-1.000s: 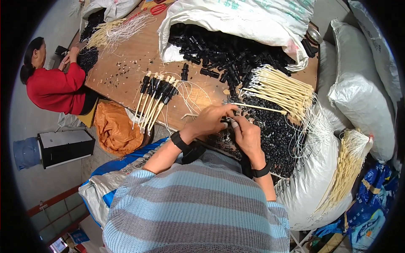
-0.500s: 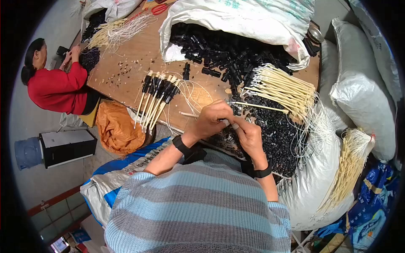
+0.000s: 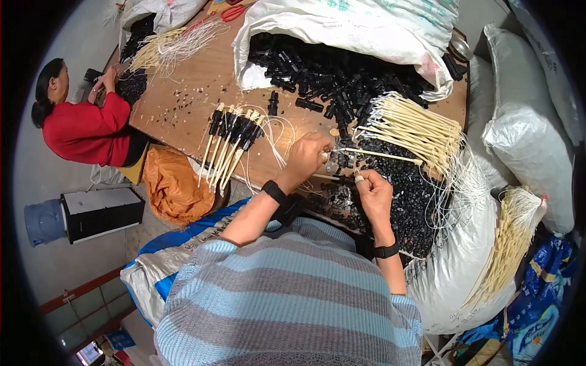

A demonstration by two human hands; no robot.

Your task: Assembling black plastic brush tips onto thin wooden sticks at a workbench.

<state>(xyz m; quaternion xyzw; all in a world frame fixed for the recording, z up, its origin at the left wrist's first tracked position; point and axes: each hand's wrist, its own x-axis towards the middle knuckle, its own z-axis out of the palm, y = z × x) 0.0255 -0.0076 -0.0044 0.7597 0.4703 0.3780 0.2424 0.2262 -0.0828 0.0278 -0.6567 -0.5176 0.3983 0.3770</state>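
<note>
Near the front edge of the surface (image 3: 213, 70), the left hand (image 3: 305, 160) is being held with its fingers curled together, just beside the white tip of a lone yellow rod (image 3: 384, 155); whether anything is being gripped cannot be told. The right hand (image 3: 375, 195) is being held farther right, thumb and fingers bent close beside a black-ended pale rod (image 3: 326, 177), and its grip is being left equally unclear. Small black pieces (image 3: 406, 201) are being borne by the surface around it, below a stack of yellow rods (image 3: 418, 129). Black connectors (image 3: 293, 64) are being partly enclosed by a white sack (image 3: 348, 30).
</note>
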